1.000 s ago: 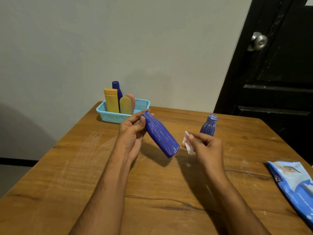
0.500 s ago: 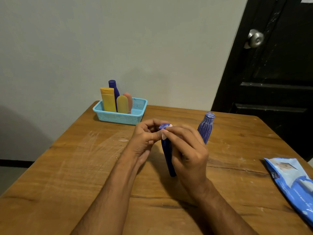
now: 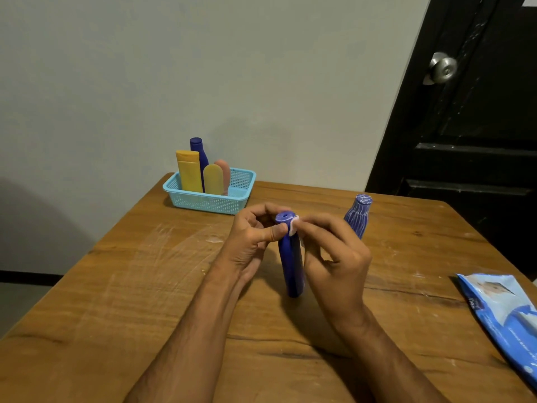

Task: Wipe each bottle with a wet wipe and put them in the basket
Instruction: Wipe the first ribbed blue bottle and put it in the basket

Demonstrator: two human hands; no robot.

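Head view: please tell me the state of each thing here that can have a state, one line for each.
Blue bottle: upright, held at the cap end by both hands.
Wet wipe: pinched against the bottle's top.
Left hand: grips the bottle's top.
Right hand: pinches the wipe.
Ribbed blue bottle: standing on the table, untouched.
Basket: holds four bottles, upright.
Wipes packet: lying flat.
Door: closed.

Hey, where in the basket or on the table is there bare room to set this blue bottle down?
The basket's right half is free; four containers crowd its left. Bare table lies left of the left hand, and between the right hand and the wipes pack. The ribbed bottle stands just behind the right hand.
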